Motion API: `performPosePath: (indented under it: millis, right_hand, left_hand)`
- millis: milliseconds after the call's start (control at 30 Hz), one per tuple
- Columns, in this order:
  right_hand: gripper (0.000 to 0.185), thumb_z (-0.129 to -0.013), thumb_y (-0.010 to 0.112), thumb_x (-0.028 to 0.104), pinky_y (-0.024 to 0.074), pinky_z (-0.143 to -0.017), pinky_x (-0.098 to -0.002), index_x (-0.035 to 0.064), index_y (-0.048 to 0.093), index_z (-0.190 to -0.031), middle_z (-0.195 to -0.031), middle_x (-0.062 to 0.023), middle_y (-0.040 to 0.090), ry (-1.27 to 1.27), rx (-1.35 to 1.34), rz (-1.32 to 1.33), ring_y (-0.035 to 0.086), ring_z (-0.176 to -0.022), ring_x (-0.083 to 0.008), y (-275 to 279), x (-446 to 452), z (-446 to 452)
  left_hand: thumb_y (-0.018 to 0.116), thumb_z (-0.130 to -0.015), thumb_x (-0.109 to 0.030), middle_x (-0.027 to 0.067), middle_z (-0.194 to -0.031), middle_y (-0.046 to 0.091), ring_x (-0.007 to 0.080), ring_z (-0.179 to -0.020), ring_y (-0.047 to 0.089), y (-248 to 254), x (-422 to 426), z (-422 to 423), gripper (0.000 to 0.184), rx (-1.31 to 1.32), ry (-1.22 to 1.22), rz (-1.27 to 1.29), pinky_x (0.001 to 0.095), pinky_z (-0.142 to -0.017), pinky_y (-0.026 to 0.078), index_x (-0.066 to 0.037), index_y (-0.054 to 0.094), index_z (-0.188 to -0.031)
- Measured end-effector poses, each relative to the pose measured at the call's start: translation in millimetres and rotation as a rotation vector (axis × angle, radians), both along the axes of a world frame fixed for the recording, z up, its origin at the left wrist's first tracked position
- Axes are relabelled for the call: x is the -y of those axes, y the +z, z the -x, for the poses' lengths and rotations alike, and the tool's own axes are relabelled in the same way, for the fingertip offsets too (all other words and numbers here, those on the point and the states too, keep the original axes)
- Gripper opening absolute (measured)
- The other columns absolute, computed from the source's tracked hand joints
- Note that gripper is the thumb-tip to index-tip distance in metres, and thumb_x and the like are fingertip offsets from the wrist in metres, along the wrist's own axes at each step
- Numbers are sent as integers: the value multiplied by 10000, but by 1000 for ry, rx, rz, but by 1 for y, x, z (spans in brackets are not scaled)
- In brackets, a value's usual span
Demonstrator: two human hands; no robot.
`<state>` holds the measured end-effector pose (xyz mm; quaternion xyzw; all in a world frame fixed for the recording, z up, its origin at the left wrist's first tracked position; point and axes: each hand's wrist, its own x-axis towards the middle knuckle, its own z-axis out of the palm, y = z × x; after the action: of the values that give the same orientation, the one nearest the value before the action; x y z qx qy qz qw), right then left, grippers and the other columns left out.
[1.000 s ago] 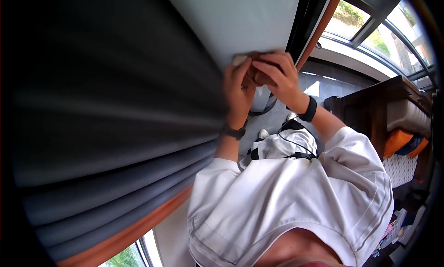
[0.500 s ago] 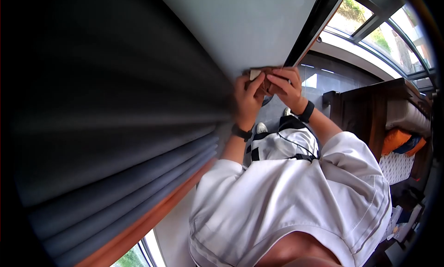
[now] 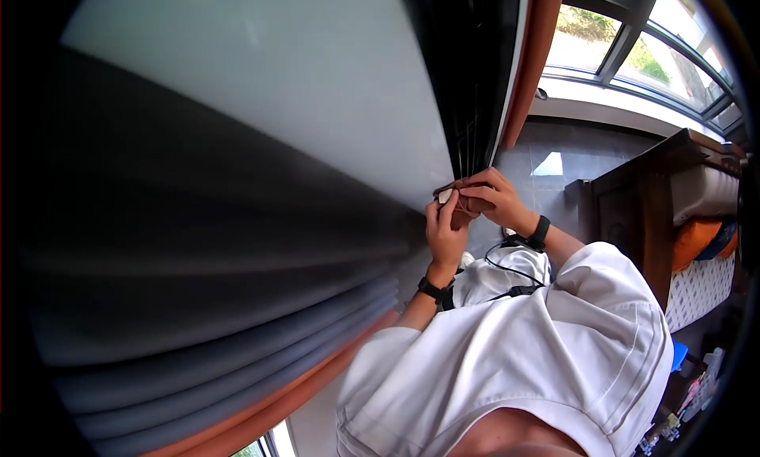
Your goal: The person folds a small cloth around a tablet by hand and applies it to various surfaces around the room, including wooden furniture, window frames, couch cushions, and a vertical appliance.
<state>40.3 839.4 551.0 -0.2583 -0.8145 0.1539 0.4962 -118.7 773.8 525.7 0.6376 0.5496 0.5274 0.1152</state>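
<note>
My left hand (image 3: 449, 234) is closed at the fingertips on a small, folded brown piece (image 3: 463, 217) that looks like cloth or leather. A small white patch (image 3: 445, 196) shows by the left thumb and fingers; I cannot make out what it is. From the other side my right hand (image 3: 500, 201) grips the same brown piece, fingers bent over its upper edge. Both hands are close together in front of my body, at the lower end of a pale panel (image 3: 317, 77). The fingers hide much of the brown piece.
Dark grey curtain folds (image 3: 222, 299) with an orange-brown edge (image 3: 261, 413) fill the left. Another orange-brown curtain (image 3: 538, 61) hangs beside the windows (image 3: 594, 37). A dark wooden sofa (image 3: 633, 212) with orange and blue cushions stands on the right over grey tiles (image 3: 546, 152).
My view has shifted, so the hands appear lower and slightly further right. More of the pale panel and a black strip with thin lines now shows. Both hands keep hold of the brown piece.
</note>
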Motion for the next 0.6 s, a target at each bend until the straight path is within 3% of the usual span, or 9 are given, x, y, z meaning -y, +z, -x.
performPosePath:
  millis: [133,267,400,533,600]
  right_hand:
    - [477,-619,749,-60,539,-780,-374,102,722,-1067,-1097,-94,649,-21,-78,-161,638,-954,-302,66,8,-35]
    - [459,-636,748,-73,529,-804,-358,63,721,-1074,-1118,-125,637,-20,-268,-308,634,-967,-306,169,18,-94]
    - [516,-623,656,-176,529,-864,-351,31,710,-1093,-1169,-169,624,108,-434,-315,632,-1009,-329,260,35,-147]
    - [488,-674,706,-164,519,-830,-340,46,703,-1115,-1209,-143,610,205,-503,-252,625,-1000,-285,317,17,-187]
    - [482,-683,739,-142,518,-825,-335,51,698,-1124,-1209,-145,608,260,-550,-229,625,-995,-287,338,15,-186]
  left_hand:
    - [789,-706,80,158,-1166,585,368,-1068,605,74,15,-34,650,4,-64,-148,436,-917,515,-107,635,-1309]
    - [793,-711,71,146,-1201,599,346,-1066,610,192,27,-103,627,-85,-52,-363,410,-910,520,-82,634,-1298]
    - [801,-719,57,131,-1217,616,342,-1050,621,292,53,-169,606,-183,58,-528,397,-897,524,-73,633,-1287]
    - [815,-720,41,122,-1190,618,329,-1054,616,352,46,-227,608,-258,228,-565,383,-885,522,-107,646,-1285]
    - [805,-718,72,127,-1188,596,317,-1077,608,373,46,-233,562,-349,269,-602,378,-915,515,-64,663,-1244]
